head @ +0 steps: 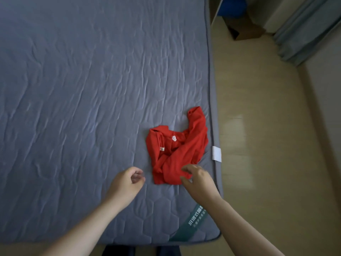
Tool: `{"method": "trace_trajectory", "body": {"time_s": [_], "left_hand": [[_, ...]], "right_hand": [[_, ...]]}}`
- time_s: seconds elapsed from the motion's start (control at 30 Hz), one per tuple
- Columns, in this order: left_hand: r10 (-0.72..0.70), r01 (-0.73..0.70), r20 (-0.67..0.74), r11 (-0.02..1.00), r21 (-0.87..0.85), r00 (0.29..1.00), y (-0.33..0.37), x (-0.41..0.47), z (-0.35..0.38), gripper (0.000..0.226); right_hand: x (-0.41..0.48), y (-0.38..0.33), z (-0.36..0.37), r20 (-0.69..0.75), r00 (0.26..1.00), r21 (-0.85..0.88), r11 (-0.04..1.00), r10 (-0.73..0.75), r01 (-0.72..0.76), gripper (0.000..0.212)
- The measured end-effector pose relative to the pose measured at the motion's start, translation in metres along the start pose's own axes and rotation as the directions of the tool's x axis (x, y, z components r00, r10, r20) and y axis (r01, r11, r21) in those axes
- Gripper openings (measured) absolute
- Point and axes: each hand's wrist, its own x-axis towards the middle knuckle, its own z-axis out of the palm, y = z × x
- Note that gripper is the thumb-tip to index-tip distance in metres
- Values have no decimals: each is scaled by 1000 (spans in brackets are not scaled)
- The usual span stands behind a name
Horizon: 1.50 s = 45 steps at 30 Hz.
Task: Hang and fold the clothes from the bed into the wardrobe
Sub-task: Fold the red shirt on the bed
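Dim, even light lies over the grey quilted mattress (92, 89), raking its wrinkles into fine highlights and shallow shadows; a pale rectangle of reflected light glows on the wooden floor (241, 124) at right; wide-angle distortion bows the mattress edge and stretches the corners; the curtain (304, 30) and far corner look soft, slightly out of focus.

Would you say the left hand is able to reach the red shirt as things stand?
Probably yes: the left hand sits just left of the red shirt, with only bare mattress between them. The right hand is at the shirt's near right corner and does not cross that gap.
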Motion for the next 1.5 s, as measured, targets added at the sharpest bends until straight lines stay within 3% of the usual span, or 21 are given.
{"method": "trace_trajectory", "body": {"time_s": [0.27, 0.5, 0.6, 0.67, 0.8, 1.0, 1.07, 1.17, 1.27, 1.37, 1.5], "left_hand": [[-73, 73, 12, 997, -8, 997, -79, 73, 60, 15], [-80, 80, 8, 996, -37, 997, -113, 125, 102, 27], [-48, 47, -5, 997, -67, 999, -113, 141, 113, 30], [-23, 21, -20, 996, -84, 1000, -110, 148, 118, 29], [38, -37, 11, 995, -96, 999, -97, 159, 132, 28], [241, -241, 15, 967, 83, 971, -75, 181, 149, 40], [325, -323, 24, 926, 195, 945, -67, 191, 152, 48], [419, -414, 56, 851, 324, 906, -58, 209, 153, 66], [401, -423, 145, 798, 429, 905, -53, 227, 156, 80], [331, -412, 246, 747, 521, 911, -52, 242, 160, 81], [270, -382, 270, 629, 677, 924, -46, 260, 160, 49]], "right_hand": [[89, 37, 81, 78, 994, -131, 987, -79, 89, 42], [150, 75, 128, 188, 980, -315, 942, -62, 120, 73], [159, 91, 137, 197, 980, -472, 878, 18, 79, 63], [156, 102, 137, 87, 994, -528, 850, 61, -6, 53], [132, 139, 127, -101, 986, -506, 847, 129, -163, 40], [103, 173, 110, -144, 943, -458, 825, 299, -332, 39], [107, 168, 107, -183, 955, -374, 882, 233, -287, 33], [123, 151, 109, -103, 993, -163, 984, 50, -66, 32], [139, 141, 120, 15, 999, -116, 992, -40, 42, 49], [152, 142, 130, 46, 998, -105, 994, 31, -26, 70], [172, 142, 137, 30, 990, -34, 990, 140, -139, 75]]}}
